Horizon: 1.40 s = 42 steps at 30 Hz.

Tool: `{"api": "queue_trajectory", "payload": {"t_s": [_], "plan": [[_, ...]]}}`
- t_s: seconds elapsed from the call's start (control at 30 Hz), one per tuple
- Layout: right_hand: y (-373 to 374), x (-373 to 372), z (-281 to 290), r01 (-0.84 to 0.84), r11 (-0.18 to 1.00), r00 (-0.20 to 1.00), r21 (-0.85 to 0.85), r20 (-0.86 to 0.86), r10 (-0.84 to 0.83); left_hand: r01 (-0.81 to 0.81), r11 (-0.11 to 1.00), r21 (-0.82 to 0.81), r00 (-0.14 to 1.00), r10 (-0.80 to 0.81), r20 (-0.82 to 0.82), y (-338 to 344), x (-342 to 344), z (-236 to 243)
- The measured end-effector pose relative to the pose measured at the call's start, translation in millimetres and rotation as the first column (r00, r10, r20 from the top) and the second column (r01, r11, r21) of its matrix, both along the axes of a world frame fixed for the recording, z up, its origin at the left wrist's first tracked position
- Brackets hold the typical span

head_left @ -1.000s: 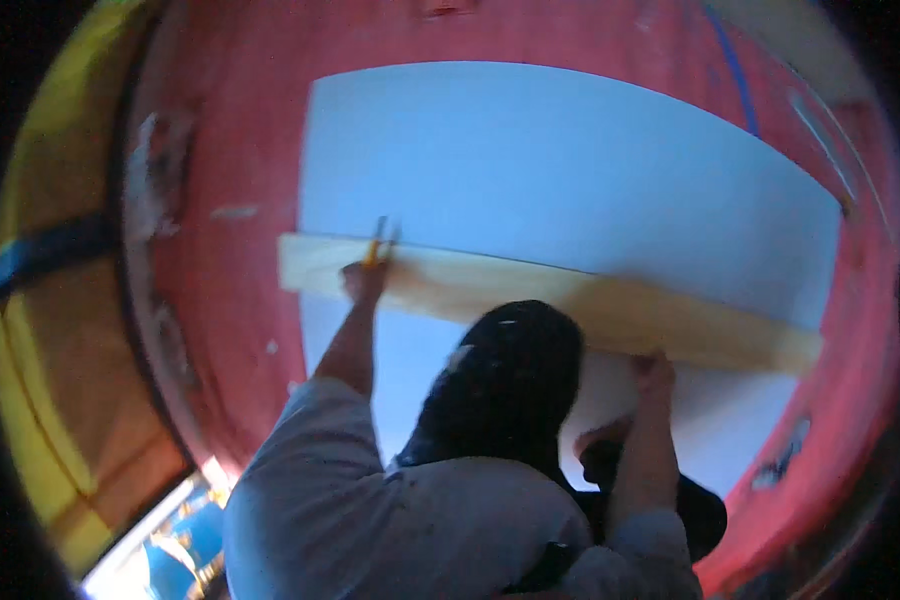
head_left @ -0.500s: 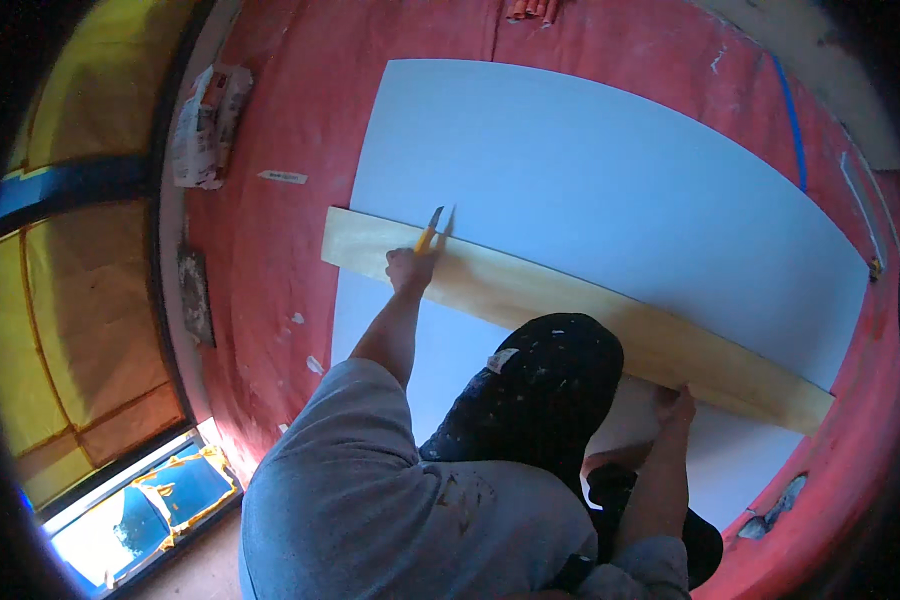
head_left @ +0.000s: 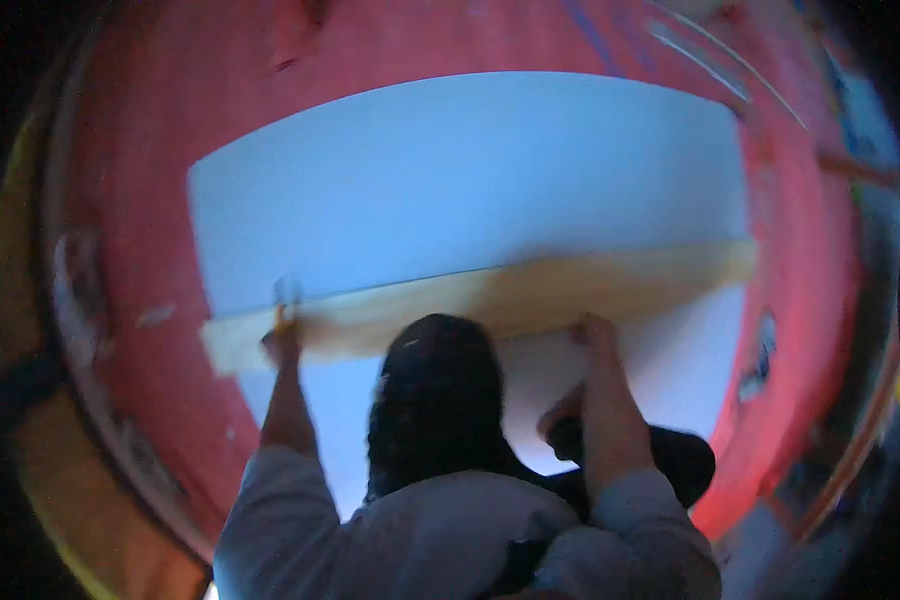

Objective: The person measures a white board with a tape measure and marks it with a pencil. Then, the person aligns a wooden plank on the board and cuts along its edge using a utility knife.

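Observation:
A long pale wooden board lies across a large white sheet, both its ends at or just past the sheet's sides. Near the board's left end, my left hand is closed around a yellow utility knife, whose blurred blade points away from me. My right hand grips the board's near edge, right of the middle; its fingertips are smeared by motion. Between my arms, my knee in dark trousers rises over the sheet and hides part of the board's near edge.
Red covering spreads around the sheet. A small grey object lies beyond the sheet's right side, and a long pale strip lies at the far right. A dark shoe is near my right forearm.
The view has swung to the right and blurred, so the window at the left has left the picture. Both hands keep about the same places on the board.

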State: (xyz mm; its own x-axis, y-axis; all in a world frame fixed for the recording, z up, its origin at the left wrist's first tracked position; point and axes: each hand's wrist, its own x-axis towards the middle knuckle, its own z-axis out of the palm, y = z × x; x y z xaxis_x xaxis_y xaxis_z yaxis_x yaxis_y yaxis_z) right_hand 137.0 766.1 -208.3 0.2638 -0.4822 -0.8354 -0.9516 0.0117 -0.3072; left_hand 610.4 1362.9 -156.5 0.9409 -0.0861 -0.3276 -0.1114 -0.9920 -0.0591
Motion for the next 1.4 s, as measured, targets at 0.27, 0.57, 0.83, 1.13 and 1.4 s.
{"api": "queue_trajectory", "payload": {"t_s": [0.27, 0.57, 0.83, 1.13, 1.4], "plan": [[11.8, 57.6, 94.0, 0.263, 0.965, 0.962, -0.007, -0.071, -0.263, -0.087, 0.996, -0.026, 0.996, 0.087, 0.016, -13.2, 3.1, 19.0], [-4.2, 85.5, 130.9, -0.215, 0.877, 0.955, -0.429, -0.280, 0.097, 0.020, 0.996, -0.081, 0.984, -0.005, 0.177, -109.5, -23.1, 37.7], [-18.9, 64.6, 107.7, -0.188, 0.865, 0.978, -0.466, -0.165, 0.124, 0.341, 0.875, -0.345, 0.634, -0.485, -0.603, -401.4, -115.5, 35.0], [-118.7, 41.6, 105.8, 0.035, 0.968, 0.993, -0.249, -0.101, -0.062, 0.443, 0.836, -0.323, 0.737, -0.545, -0.400, -421.6, -145.3, 51.7], [-278.7, -12.8, 120.6, -0.074, 0.919, 0.870, -0.387, -0.476, -0.130, 0.173, 0.674, -0.718, 0.747, -0.565, -0.350, -386.7, -141.0, -7.4]]}}
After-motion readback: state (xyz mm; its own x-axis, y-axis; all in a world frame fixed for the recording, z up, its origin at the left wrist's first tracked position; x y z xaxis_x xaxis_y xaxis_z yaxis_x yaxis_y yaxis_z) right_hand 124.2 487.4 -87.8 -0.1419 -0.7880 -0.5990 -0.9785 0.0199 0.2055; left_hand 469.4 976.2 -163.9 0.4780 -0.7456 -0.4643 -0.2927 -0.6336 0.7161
